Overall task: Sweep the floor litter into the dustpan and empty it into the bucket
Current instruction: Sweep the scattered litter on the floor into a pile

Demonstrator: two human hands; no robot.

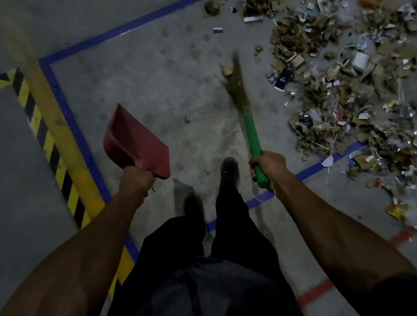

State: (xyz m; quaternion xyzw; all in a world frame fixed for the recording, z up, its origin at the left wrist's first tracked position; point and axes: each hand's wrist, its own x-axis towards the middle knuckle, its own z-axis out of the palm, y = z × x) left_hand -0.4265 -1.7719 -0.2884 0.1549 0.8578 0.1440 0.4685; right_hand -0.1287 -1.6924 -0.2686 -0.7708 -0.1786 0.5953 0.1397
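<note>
**A:** Litter [355, 82]: where does it lie?

**B:** I see it spread over the grey concrete floor [154, 67] at upper right: torn cardboard, paper scraps, foil, a dark blue carton [282, 79] at its near edge. It lies ahead and to the right of both hands, well apart from the dustpan [136, 143].

**A:** And the dustpan?

**B:** Red plastic, held off the floor at centre left, its open mouth pointing up and away from the litter. I see the left hand [135, 180] gripping its handle, fingers curled round it.

**A:** The broom [245, 116]?

**B:** Green handle, brown bristles, blurred. The bristle end points toward the near edge of the litter; I cannot tell whether it touches the floor. The right hand [268, 165] is clamped round the lower handle; a thin white cord [262, 196] loops below it.

**A:** The surroundings?

**B:** Blue tape lines [118, 33] frame a rectangular bay on the floor; part of the litter crosses the near line. Left of the bay run a yellow band [69, 148] and yellow-black hazard striping [41, 131]. Red marks [314, 293] show at lower right. Dark trousers and two dark shoes [227, 173] stand between the hands. I see no bucket.
</note>
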